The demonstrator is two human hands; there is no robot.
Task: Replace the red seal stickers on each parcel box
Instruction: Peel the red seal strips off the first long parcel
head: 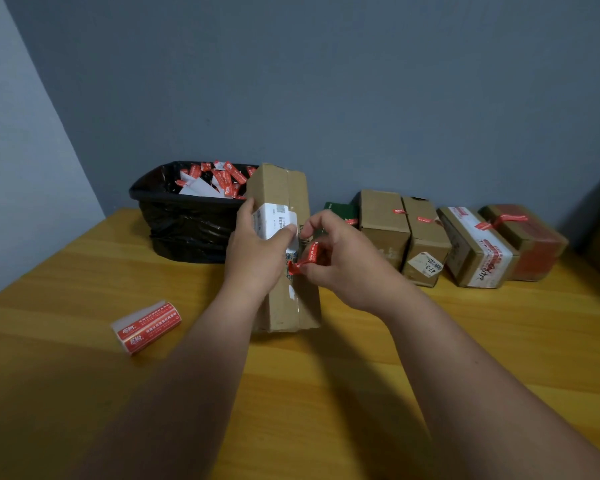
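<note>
A long brown parcel box (279,188) lies on the wooden table (326,375), pointing away from me. My left hand (257,251) holds its left side over the white shipping label (272,220). My right hand (340,261) pinches a crumpled red seal sticker (307,259) that is lifted off the box's top seam. A roll of red seal stickers (146,328) lies on the table to the left.
A black-lined waste bin (184,220) holding several discarded red stickers and white backings stands behind the box at the left. Several other parcel boxes (426,237) with red seal stickers line the wall at the right.
</note>
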